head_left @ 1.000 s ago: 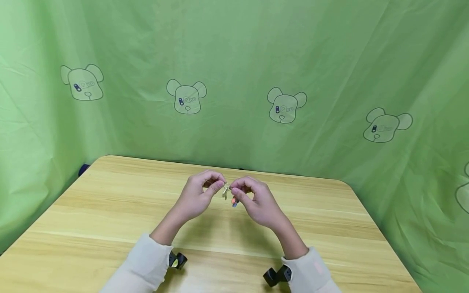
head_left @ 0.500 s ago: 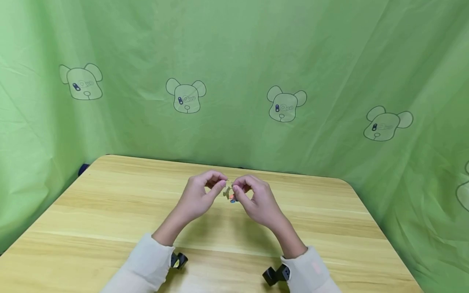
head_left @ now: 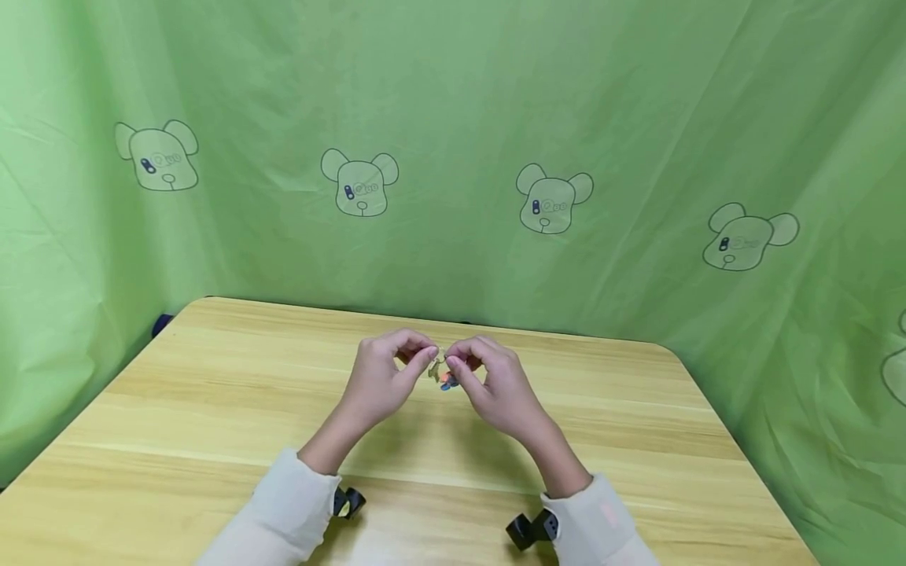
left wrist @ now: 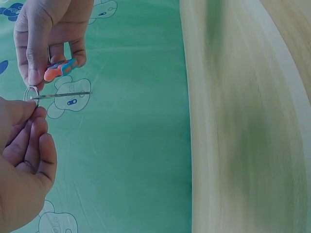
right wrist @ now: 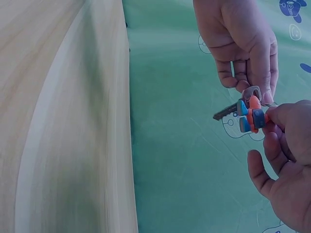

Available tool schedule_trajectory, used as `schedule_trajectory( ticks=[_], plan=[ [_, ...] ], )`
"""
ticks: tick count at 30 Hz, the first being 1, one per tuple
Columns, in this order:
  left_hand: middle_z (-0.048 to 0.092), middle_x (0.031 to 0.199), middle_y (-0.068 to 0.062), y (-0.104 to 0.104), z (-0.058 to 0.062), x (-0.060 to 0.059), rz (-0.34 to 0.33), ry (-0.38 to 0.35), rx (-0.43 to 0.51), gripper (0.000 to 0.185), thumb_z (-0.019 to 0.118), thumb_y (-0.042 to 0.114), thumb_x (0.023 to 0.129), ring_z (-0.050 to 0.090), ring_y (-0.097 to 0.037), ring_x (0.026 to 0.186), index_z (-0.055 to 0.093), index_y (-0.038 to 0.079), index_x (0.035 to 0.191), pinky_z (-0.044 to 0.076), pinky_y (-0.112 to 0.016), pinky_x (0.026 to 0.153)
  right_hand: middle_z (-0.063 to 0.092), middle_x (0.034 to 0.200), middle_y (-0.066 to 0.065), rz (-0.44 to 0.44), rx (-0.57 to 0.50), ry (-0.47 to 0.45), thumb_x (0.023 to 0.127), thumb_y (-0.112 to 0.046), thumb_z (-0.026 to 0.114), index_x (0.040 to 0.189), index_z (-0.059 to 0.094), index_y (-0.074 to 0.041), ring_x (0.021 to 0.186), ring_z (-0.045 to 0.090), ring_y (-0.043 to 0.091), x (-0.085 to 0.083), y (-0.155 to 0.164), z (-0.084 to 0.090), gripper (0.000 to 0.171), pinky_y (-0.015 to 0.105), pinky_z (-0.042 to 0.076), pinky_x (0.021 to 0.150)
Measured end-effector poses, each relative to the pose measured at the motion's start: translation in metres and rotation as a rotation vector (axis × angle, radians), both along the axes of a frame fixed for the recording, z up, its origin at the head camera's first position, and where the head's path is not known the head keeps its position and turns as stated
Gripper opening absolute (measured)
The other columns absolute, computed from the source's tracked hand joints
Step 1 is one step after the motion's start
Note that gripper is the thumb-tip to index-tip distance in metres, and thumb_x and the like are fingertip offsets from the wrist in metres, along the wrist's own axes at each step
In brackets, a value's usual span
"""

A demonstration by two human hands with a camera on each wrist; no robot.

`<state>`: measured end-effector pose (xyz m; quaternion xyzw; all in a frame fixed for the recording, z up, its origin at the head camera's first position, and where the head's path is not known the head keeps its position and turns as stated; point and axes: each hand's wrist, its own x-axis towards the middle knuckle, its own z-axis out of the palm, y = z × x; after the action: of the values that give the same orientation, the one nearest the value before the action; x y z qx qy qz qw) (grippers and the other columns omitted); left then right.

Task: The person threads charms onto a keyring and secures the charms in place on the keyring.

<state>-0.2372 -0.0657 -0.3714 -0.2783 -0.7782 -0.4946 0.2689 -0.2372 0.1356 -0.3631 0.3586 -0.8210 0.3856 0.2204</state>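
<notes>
Between thumb and fingertips, my left hand (head_left: 382, 376) pinches one side of a thin metal key ring (left wrist: 31, 91). Opposite it, my right hand (head_left: 501, 385) pinches the ring's other side, so the fingertips of both hands nearly meet above the table. A brass-coloured key (head_left: 435, 369) hangs from the ring; in the left wrist view the key (left wrist: 63, 95) appears edge-on. Beside it dangles a small orange and blue figure charm (right wrist: 253, 116), near my right fingers. The right wrist view has the charm partly in front of the key (right wrist: 227, 112). Fingertips hide parts of the ring.
The hands are over a light wood table (head_left: 212, 393) with rounded far corners. Behind it hangs a green curtain (head_left: 453, 94) printed with bear heads. Black wrist cameras (head_left: 532, 531) sit at both pale cuffs.
The key and the charm have swung and turned on the ring, the charm shifting slightly left towards the key. Both hands keep their pinch, with only small finger movements.
</notes>
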Motion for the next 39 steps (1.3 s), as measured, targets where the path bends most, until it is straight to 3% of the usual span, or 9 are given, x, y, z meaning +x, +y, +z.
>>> schedule_trajectory(
  ticks=[9, 17, 25, 39],
  plan=[
    [0.075, 0.084, 0.000, 0.0040, 0.0007, 0.0025, -0.019, -0.080, 0.074, 0.004, 0.074, 0.008, 0.095, 0.066, -0.009, 0.071, 0.074, 0.005, 0.098, 0.059, -0.029, 0.067, 0.064, 0.086, -0.002, -0.005, 0.000, 0.042, 0.099, -0.003, 0.065, 0.101, 0.069, -0.005, 0.078, 0.058, 0.011, -0.0005, -0.0002, -0.0017, 0.005, 0.025, 0.051, 0.065],
    [0.073, 0.083, -0.003, 0.0039, 0.0016, 0.0026, 0.030, 0.046, -0.074, 0.004, 0.071, 0.005, 0.096, 0.067, -0.011, 0.073, 0.072, 0.001, 0.096, 0.058, -0.025, 0.069, 0.064, 0.085, -0.004, 0.002, 0.011, 0.064, 0.099, -0.002, 0.065, 0.100, 0.069, -0.006, 0.078, 0.057, 0.011, -0.0012, -0.0009, -0.0013, 0.006, 0.024, 0.049, 0.065],
    [0.073, 0.083, -0.004, 0.0035, 0.0008, 0.0023, 0.060, 0.066, -0.083, 0.006, 0.073, 0.007, 0.095, 0.066, -0.013, 0.072, 0.073, 0.002, 0.094, 0.058, -0.025, 0.068, 0.065, 0.088, -0.001, -0.011, 0.025, 0.063, 0.100, -0.003, 0.065, 0.103, 0.070, -0.004, 0.080, 0.058, 0.012, 0.0017, -0.0014, 0.0014, 0.006, 0.030, 0.053, 0.067],
    [0.073, 0.080, 0.001, 0.0051, 0.0053, 0.0059, 0.017, -0.139, 0.079, 0.006, 0.074, 0.011, 0.096, 0.064, -0.009, 0.069, 0.075, 0.006, 0.093, 0.058, -0.030, 0.067, 0.065, 0.087, -0.002, -0.009, 0.020, 0.065, 0.098, -0.002, 0.067, 0.103, 0.070, -0.005, 0.079, 0.059, 0.011, 0.0016, -0.0011, 0.0011, 0.006, 0.026, 0.051, 0.065]
  ],
)
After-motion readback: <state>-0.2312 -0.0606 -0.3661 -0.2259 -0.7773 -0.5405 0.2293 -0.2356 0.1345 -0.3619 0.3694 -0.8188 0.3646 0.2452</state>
